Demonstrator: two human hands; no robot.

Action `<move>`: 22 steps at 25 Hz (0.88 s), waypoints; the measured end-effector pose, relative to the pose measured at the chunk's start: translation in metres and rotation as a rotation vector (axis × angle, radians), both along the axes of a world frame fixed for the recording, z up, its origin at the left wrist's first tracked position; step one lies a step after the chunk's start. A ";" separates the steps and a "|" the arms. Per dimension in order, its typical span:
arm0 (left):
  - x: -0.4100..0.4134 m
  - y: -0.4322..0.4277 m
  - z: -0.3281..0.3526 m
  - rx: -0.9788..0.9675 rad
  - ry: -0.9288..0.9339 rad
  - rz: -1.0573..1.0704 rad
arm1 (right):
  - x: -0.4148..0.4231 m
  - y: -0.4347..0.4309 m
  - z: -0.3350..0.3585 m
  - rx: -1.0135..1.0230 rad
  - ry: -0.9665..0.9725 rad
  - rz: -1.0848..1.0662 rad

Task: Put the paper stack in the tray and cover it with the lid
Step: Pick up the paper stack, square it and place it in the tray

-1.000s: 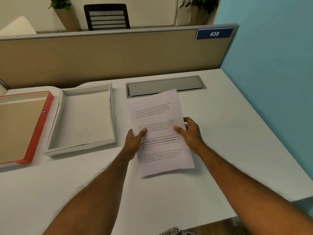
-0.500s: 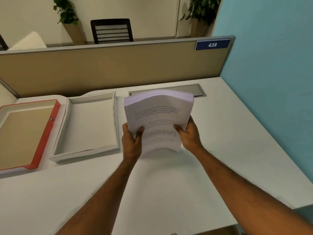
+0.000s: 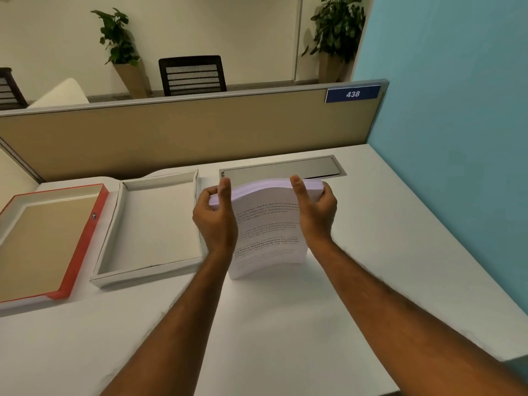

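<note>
A thick stack of printed white paper (image 3: 267,232) stands upright on its lower edge on the white desk, slightly bowed. My left hand (image 3: 214,218) grips its left side and my right hand (image 3: 315,212) grips its right side, thumbs over the top edge. Just left of the stack lies an empty white tray (image 3: 155,224), open side up. Further left lies the red-edged lid (image 3: 83,241), turned inside up, showing a tan inner face.
A grey metal cable flap (image 3: 281,168) is set into the desk behind the stack. A tan partition (image 3: 185,135) runs along the back and a blue wall (image 3: 457,138) stands on the right. The desk's front edge is near my forearms.
The stack, flat on the desk a second ago, has been lifted and stood on its lower edge. Both hands slid up from its middle to its upper sides.
</note>
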State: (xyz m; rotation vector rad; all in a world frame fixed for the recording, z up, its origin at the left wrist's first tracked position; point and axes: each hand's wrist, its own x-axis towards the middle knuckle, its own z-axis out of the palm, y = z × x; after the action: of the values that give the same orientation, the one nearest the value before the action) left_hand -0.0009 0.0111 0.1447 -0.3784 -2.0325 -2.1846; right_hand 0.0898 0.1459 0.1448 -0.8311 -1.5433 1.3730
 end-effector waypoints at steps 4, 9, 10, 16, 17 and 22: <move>0.003 0.014 0.010 -0.078 -0.107 0.191 | -0.012 -0.003 0.009 -0.065 -0.048 -0.118; -0.001 0.012 0.012 -0.082 -0.147 0.211 | -0.012 0.007 0.009 -0.072 -0.056 -0.129; -0.002 0.010 0.011 -0.053 -0.153 0.182 | -0.011 0.009 0.009 -0.078 -0.051 -0.112; 0.012 -0.027 -0.047 -0.079 0.085 -0.229 | 0.031 0.018 -0.052 0.009 -0.167 0.325; 0.016 -0.031 -0.062 -0.123 0.085 -0.287 | 0.038 0.018 -0.067 0.043 -0.249 0.352; 0.026 -0.034 -0.093 -0.243 0.119 -0.329 | 0.043 0.013 -0.098 0.160 -0.305 0.345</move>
State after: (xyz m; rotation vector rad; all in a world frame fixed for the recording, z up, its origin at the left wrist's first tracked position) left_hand 0.0246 -0.0225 0.0521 -0.9077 -2.3098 -2.0166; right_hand 0.1327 0.1586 0.0470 -0.7218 -2.0820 1.3829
